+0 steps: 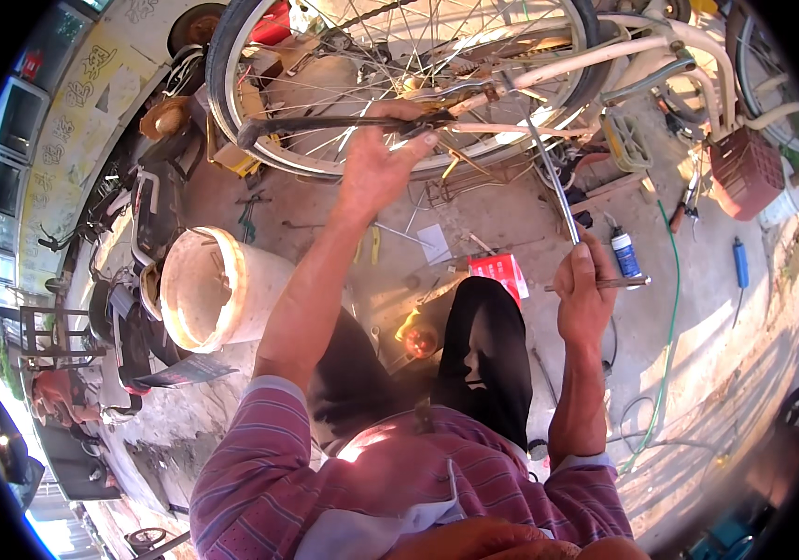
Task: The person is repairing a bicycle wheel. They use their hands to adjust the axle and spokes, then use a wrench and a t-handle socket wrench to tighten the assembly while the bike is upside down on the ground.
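**Both hands at work on an upturned bicycle wheel**

Hands were spread apart over the job. Left hand [376,163] was stretched forward and closed around a dark long-handled tool [325,126] that lay across the spokes of the bicycle wheel [399,84], its thumb pointing toward the hub side. Right hand [584,297] was held nearer the body, fist shut around a thin metal rod [553,177] that rose at a slant to the wheel's axle area; a second short metal bar [605,282] stuck out sideways from the same fist.

Going from the left, a white plastic bucket [217,289] lay tipped on the concrete floor [511,215], well apart from the wheel. The wheel stood near the top centre, joined to the cream-coloured bicycle frame [642,47]. Below it, between the person's dark-trousered knees, sat a red packet [500,271]. Just right of the right hand stood a blue spray can [623,254], then a green hose [670,317] curving down the floor, and a reddish basket [745,170] further right.
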`<state>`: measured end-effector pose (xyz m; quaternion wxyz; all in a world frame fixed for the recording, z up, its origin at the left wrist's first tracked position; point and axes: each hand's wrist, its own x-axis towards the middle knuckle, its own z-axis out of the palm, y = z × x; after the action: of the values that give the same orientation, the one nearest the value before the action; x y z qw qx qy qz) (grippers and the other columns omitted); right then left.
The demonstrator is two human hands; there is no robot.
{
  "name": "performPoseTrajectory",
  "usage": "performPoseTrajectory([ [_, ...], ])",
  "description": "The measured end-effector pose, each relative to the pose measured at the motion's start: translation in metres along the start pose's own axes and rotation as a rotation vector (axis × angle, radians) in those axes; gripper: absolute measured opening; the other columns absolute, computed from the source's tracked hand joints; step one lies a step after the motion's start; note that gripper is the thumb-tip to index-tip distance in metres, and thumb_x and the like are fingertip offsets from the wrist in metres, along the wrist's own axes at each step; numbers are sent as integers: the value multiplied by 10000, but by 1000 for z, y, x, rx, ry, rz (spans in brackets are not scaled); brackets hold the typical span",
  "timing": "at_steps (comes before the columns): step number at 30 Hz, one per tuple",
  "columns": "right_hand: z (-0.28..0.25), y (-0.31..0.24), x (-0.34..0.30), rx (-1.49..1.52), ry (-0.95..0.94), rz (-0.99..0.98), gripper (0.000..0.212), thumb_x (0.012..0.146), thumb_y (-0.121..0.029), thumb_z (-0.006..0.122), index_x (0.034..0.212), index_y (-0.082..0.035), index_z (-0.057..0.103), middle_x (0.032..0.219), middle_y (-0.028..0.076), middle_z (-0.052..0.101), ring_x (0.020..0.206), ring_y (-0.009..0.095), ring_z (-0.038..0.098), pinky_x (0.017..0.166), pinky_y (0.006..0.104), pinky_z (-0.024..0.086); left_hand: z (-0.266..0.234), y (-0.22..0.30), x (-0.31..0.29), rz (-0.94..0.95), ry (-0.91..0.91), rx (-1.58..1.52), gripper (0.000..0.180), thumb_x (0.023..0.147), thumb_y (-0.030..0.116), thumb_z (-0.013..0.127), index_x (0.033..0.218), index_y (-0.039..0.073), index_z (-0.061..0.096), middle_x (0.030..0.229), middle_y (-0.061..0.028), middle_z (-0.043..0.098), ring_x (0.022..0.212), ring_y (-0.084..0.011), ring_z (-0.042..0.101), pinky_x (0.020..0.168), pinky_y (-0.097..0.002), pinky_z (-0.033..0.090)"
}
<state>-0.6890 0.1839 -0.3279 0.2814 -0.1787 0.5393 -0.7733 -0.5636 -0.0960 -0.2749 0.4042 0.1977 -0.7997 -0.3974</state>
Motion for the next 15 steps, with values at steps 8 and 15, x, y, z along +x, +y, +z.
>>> performPoseTrajectory([
  [8, -7, 8, -9, -31, 40, -74, 348, 1070, -143, 501, 1340, 63, 575, 696, -48, 414, 580, 33, 345, 524, 237, 269, 0, -1, 0, 39, 1, 43, 365, 867, 107, 809, 1154, 22, 598, 1085, -131, 705, 1004, -218, 693, 904, -362, 555],
  [15, -34, 8, -39, -346, -130, -37, 329, 937, -108, 638, 1229, 37, 683, 1001, 39, 678, 845, 82, 595, 725, 235, 460, 1, 2, -1, 58, 8, 53, 375, 865, 118, 815, 1155, 18, 599, 1082, -131, 710, 1016, -222, 697, 914, -357, 559],
])
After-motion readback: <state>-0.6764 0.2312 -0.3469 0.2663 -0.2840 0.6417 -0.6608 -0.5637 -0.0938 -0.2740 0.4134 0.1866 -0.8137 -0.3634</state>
